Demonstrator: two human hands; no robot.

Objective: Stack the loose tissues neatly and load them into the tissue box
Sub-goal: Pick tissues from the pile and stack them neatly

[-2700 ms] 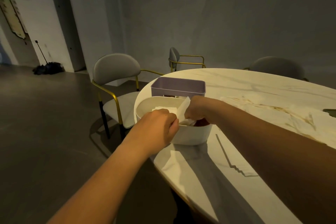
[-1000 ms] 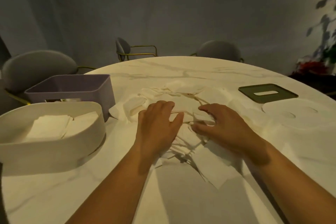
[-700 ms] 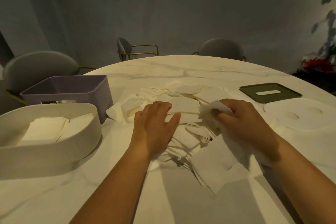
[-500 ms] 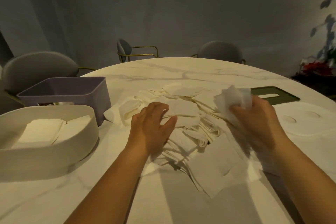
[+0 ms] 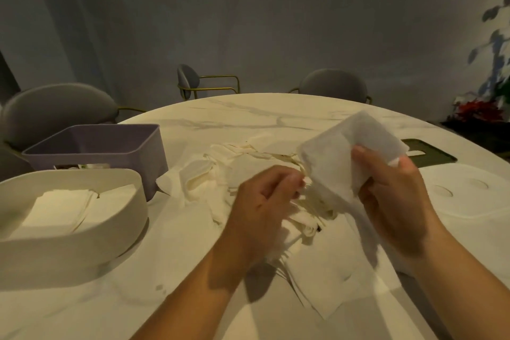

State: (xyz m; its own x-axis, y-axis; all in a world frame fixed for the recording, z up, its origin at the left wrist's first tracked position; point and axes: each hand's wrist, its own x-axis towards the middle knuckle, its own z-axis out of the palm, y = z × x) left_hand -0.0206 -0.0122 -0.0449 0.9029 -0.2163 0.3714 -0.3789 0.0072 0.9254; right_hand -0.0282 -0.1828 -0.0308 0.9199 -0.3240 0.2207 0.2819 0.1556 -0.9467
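A heap of loose white tissues (image 5: 248,168) covers the middle of the marble table (image 5: 248,119). My right hand (image 5: 394,199) holds one white tissue (image 5: 345,157) lifted above the heap, thumb and fingers curled round its right edge. My left hand (image 5: 265,201) pinches the tissue's lower left corner with curled fingers. The white oval tissue box (image 5: 82,232) stands at the left, with folded tissues (image 5: 60,204) lying inside it.
A purple rectangular box (image 5: 124,152) stands behind the white one. A dark green lid (image 5: 430,154) with a slot and a white oval lid (image 5: 474,193) lie at the right. Grey chairs ring the table's far side. A plant stands at the far right.
My right hand picked a tissue out of the heap and raised it. My left hand left the heap and took the tissue's corner. Before that, both hands were at the white box.
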